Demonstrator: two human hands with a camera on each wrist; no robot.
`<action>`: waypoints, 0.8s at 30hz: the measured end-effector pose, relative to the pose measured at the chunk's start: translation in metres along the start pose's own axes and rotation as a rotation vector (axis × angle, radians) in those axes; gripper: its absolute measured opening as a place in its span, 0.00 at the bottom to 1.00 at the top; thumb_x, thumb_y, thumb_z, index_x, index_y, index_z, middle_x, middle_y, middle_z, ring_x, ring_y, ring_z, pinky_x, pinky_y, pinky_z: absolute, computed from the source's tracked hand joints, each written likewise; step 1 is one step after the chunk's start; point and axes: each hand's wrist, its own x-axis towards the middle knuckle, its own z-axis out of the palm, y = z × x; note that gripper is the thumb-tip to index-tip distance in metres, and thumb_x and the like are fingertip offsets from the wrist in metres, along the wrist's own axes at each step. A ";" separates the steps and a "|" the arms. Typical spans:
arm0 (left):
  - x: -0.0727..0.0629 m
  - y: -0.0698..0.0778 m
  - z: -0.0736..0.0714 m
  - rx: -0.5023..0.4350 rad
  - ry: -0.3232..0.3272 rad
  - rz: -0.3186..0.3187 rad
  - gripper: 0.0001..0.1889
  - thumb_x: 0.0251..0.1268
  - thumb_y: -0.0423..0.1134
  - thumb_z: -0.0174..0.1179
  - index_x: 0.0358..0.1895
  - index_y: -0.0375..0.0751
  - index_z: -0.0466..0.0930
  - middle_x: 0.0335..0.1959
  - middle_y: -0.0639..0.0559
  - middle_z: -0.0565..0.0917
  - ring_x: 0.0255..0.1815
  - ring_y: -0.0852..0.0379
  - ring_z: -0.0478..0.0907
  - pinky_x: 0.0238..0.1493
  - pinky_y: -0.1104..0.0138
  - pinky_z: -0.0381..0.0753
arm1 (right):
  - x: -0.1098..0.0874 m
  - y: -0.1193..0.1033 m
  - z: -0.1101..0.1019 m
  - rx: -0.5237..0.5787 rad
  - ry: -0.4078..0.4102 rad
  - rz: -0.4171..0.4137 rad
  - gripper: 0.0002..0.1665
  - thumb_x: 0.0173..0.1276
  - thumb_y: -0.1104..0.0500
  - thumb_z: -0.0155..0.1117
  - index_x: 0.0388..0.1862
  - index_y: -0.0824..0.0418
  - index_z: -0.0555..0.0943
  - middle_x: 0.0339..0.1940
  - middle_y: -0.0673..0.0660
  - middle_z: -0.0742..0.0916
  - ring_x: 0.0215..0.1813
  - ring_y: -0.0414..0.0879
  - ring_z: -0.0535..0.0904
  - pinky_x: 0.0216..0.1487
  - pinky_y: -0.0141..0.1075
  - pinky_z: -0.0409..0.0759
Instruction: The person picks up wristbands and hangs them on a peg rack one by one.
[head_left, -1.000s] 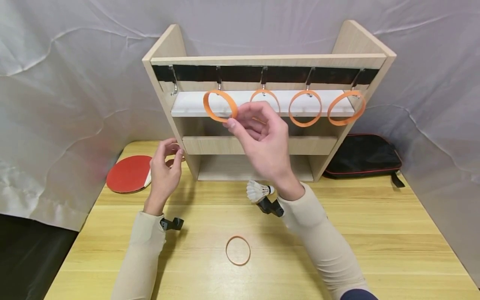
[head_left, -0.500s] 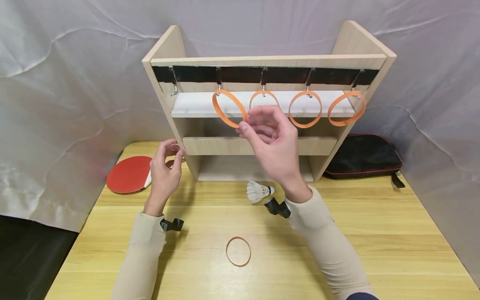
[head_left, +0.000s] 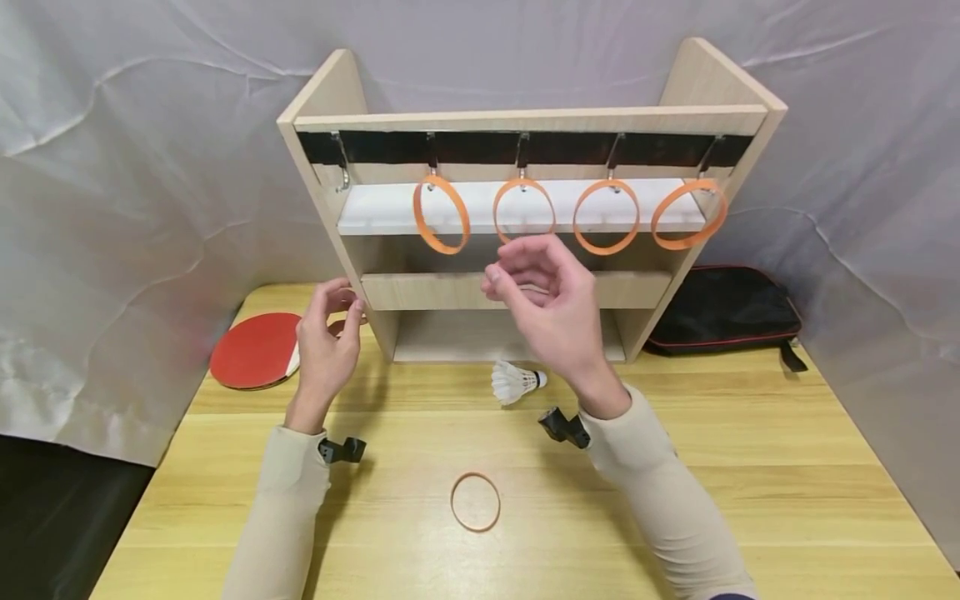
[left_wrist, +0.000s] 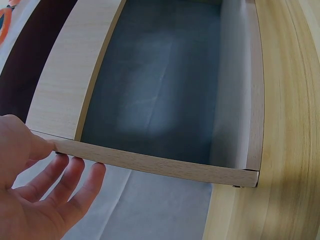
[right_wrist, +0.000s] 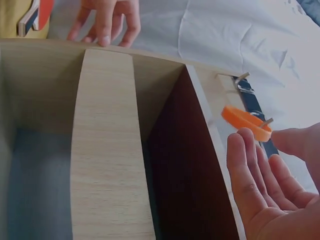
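An orange ring (head_left: 441, 215) hangs from the second hook from the left on the wooden rack (head_left: 420, 292). Just below and to its right is my right hand (head_left: 551, 308), fingers loosely bent and holding nothing. In the right wrist view its thumb and fingertips appear near the hung ring (right_wrist: 245, 120). My left hand (head_left: 327, 354) is at the rack's left side panel (left_wrist: 160, 165); its thumb touches the panel's edge, with the other fingers along the outer face. More orange rings (head_left: 607, 217) hang on the hooks to the right. Another ring (head_left: 476, 502) lies flat on the table.
A shuttlecock (head_left: 517, 382) lies before the rack. Left of the rack is a red table tennis bat (head_left: 255, 350), its handle partly behind my left hand. A black zipped case (head_left: 723, 312) lies at right. The leftmost hook (head_left: 343, 171) is bare.
My right hand first moved right with the ring in its pinch, then let it go and drew down. The ring now hangs on the hook. My left hand stays in place.
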 end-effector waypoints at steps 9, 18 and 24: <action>0.000 -0.001 0.000 -0.002 0.003 0.008 0.17 0.77 0.23 0.62 0.65 0.27 0.77 0.47 0.31 0.88 0.45 0.60 0.84 0.41 0.78 0.89 | -0.017 0.007 -0.001 -0.049 -0.059 0.027 0.13 0.72 0.73 0.72 0.53 0.75 0.81 0.41 0.66 0.91 0.40 0.42 0.92 0.45 0.40 0.95; 0.000 -0.002 -0.001 0.000 0.004 0.011 0.17 0.78 0.23 0.61 0.65 0.27 0.77 0.47 0.31 0.88 0.45 0.59 0.84 0.41 0.81 0.88 | -0.039 0.019 -0.001 -0.105 -0.144 0.100 0.11 0.72 0.73 0.72 0.51 0.73 0.83 0.41 0.65 0.92 0.39 0.47 0.92 0.43 0.37 0.95; 0.000 -0.001 0.000 -0.001 -0.004 0.018 0.17 0.78 0.23 0.61 0.66 0.27 0.76 0.47 0.31 0.88 0.45 0.59 0.84 0.42 0.82 0.87 | -0.064 0.034 0.002 -0.147 -0.241 0.212 0.11 0.73 0.71 0.72 0.52 0.68 0.85 0.42 0.64 0.92 0.41 0.49 0.92 0.43 0.36 0.95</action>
